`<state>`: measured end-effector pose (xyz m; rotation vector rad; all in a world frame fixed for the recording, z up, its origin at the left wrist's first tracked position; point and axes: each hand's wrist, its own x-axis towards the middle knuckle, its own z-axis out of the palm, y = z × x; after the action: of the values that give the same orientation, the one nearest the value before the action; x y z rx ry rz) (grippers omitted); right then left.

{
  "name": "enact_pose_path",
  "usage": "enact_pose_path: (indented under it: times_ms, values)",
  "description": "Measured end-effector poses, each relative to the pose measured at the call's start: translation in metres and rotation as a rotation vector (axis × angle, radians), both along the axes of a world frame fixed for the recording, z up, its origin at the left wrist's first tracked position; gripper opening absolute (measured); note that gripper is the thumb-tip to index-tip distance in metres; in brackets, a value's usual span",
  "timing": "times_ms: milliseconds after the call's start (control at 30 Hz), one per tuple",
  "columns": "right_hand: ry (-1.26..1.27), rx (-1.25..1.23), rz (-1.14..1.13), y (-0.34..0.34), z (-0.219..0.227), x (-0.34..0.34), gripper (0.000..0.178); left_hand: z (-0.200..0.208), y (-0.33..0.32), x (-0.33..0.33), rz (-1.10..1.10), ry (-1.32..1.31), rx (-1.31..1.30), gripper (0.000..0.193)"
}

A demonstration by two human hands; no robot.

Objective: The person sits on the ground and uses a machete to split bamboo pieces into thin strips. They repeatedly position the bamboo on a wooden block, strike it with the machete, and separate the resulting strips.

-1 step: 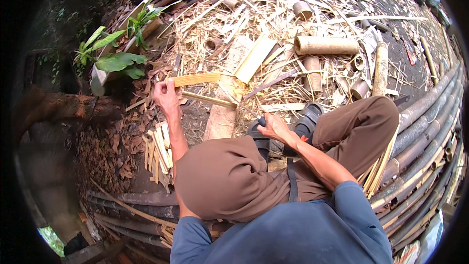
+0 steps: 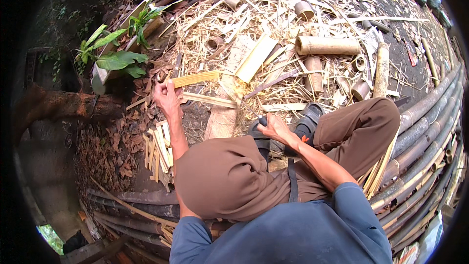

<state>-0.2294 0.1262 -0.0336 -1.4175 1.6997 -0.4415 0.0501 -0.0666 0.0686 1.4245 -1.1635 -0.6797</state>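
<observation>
My left hand [image 2: 167, 98] is closed around the near ends of two bamboo pieces. One is a wide yellow bamboo slat [image 2: 198, 78] with lines along its length; below it a narrower bamboo strip [image 2: 210, 99] reaches right toward the blade. My right hand [image 2: 276, 128] grips the dark handle of a knife [image 2: 263, 121], whose thin blade points up and left to the strip's far end. Whether the blade touches the strip, I cannot tell. Under that meeting point lies a wooden plank [image 2: 221, 124]. A broad pale split bamboo piece [image 2: 256, 58] rests just beyond.
Shavings [image 2: 273, 14] cover the ground ahead, with a cut bamboo tube [image 2: 328, 45] among them. Cut strips [image 2: 159, 149] are piled left of my knee. Long bamboo poles [image 2: 415, 137] lie at the right. A leafy plant [image 2: 117, 61] and a thick trunk [image 2: 73, 110] stand left.
The narrower strip in my left hand has turned a little and shows more of its pale face. Both hands stay in nearly the same place.
</observation>
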Motion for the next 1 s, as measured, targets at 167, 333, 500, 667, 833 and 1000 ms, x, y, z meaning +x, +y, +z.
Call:
enact_pose_path:
  times_ms: [167,333,500,667,833,1000]
  values:
    - [-0.056,-0.156,-0.147,0.0,0.015,0.006,0.041,-0.035,0.038,-0.015,0.068,-0.037,0.143,0.019]
    - [-0.17,-0.203,-0.123,0.011,0.023,0.017,0.037,-0.067,0.066,-0.044,0.037,0.118,0.244,0.025]
    - [-0.371,-0.036,-0.022,-0.003,0.046,0.052,0.038,-0.066,0.074,-0.042,-0.035,0.181,0.33,0.035]
    - [-0.292,0.0,-0.027,-0.018,-0.004,0.048,0.04,-0.056,0.073,-0.056,-0.02,0.023,0.333,0.036]
    - [-0.194,-0.108,0.107,-0.014,0.012,0.057,0.045,-0.078,0.072,-0.026,-0.014,0.075,0.341,0.036]
    - [-0.198,0.017,-0.077,-0.033,-0.018,0.036,0.049,-0.077,0.059,-0.036,-0.058,0.017,0.289,0.037]
